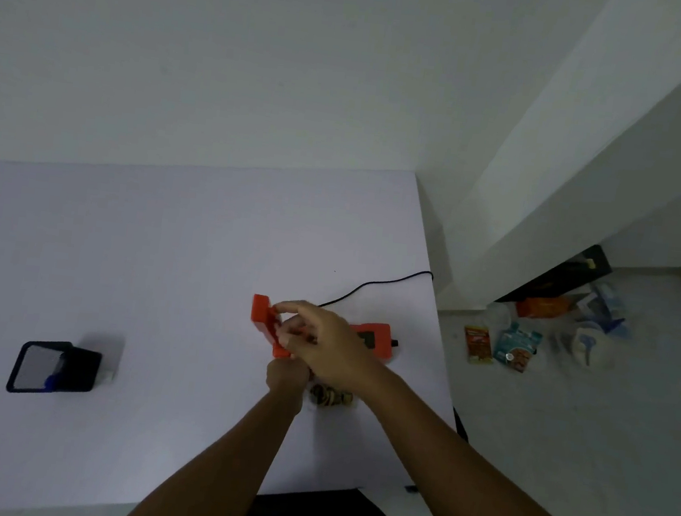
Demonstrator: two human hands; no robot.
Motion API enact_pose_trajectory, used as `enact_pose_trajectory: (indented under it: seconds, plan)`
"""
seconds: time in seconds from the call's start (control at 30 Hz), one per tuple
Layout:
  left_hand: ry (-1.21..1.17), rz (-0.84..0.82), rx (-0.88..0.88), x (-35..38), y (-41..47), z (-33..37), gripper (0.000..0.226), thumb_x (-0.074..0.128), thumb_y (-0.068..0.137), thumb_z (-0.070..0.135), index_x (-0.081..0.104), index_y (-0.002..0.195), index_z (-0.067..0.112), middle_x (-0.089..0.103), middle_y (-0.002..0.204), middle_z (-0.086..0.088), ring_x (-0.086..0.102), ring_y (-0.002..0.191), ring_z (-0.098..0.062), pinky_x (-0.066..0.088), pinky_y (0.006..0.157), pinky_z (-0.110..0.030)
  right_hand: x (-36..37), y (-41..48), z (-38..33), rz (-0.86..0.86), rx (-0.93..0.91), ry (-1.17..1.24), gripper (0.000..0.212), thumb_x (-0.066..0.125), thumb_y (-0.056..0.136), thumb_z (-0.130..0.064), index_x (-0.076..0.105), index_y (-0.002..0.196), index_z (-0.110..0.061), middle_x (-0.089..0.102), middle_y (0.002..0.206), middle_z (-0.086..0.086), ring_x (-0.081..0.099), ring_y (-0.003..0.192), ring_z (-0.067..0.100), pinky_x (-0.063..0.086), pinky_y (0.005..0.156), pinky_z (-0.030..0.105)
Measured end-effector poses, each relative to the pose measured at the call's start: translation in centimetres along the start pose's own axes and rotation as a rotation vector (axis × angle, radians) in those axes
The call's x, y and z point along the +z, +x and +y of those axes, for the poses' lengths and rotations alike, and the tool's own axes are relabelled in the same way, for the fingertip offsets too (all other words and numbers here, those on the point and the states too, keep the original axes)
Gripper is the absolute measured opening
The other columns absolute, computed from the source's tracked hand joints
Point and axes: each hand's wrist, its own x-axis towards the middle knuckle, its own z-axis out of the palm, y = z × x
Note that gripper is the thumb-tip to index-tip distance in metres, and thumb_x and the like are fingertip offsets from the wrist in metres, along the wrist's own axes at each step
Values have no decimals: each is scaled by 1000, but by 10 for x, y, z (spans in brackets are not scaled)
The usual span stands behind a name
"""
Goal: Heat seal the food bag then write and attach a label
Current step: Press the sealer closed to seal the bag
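White table (160, 258) holds an orange sealer (261, 312), where left hand (287, 377) and right hand (323, 340) seemingly pinch the food bag (331, 397).

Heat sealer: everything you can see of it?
The heat sealer is an orange, plastic-looking bar lying on the white table, right of centre. Its right end carries a dark panel and black knob. A black cord trails from it to the table's edge. The right hand covers its middle; the left hand meets its near edge.
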Motion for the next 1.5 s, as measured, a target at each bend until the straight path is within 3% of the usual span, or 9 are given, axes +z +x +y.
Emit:
enact_pose_trajectory:
  seconds: [0.1,0.27,0.47,0.7,0.87,1.07,1.2,1.37,1.5]
  plan:
    - [21,45,-35,-3,-1,2,16,62,87,24,64,94,9,73,85,-12,71,72,-26,59,65,-34,-8,2,23,129,17,132,30,56,96,-18,60,124,-29,70,108,-4,69,86,10,57,77,22]
    - [47,87,15,-2,-2,-1,18,63,82,17,65,96,6,72,88,-14,69,75,-27,55,59,-29,-39,2,114,502,239,-34,18,58,92,-9,69,105,-13,70,103,2,64,93,13,53,82,27]
    - [41,155,71,-4,-7,-4,11,66,84,19,67,83,7,72,78,-11,70,71,-24,52,54,-27,-31,-4,175,398,337,-146,23,58,91,-3,63,111,-13,52,100,4,52,85,15,37,66,9]
    - [112,232,200,0,-11,-3,9,63,88,15,71,85,15,71,79,-6,70,70,-24,59,63,-33,-29,3,187,430,323,-195,34,47,86,11,60,91,-20,43,90,-5,47,74,7,42,77,26]
    - [219,267,277,5,-12,4,19,61,90,20,73,103,14,71,97,-8,68,80,-25,60,77,-43,-31,4,190,421,302,-209,35,43,86,13,61,89,-17,47,98,4,53,81,18,44,80,25]
    - [229,256,316,3,-14,4,20,61,92,20,72,106,12,70,100,-8,67,83,-23,59,79,-38,-27,5,191,417,321,-223,34,43,83,15,63,92,-11,45,100,5,51,83,20,39,73,17]
    - [212,257,303,4,-13,6,18,62,91,21,73,102,14,71,99,-8,67,83,-23,60,79,-41,-27,5,190,430,318,-232,32,44,83,15,64,93,-7,46,102,7,53,87,21,43,82,23]
    - [192,234,314,6,-12,9,16,62,91,21,73,100,14,70,94,-6,67,81,-24,59,79,-42,-26,5,188,433,326,-234,31,45,82,16,65,96,-4,44,101,5,51,84,19,39,75,15]
    - [212,209,349,7,-14,13,17,61,91,23,73,100,15,69,92,-4,66,81,-21,58,80,-39,-26,4,186,427,324,-223,32,45,82,17,65,98,-2,43,100,6,49,83,18,40,80,21]
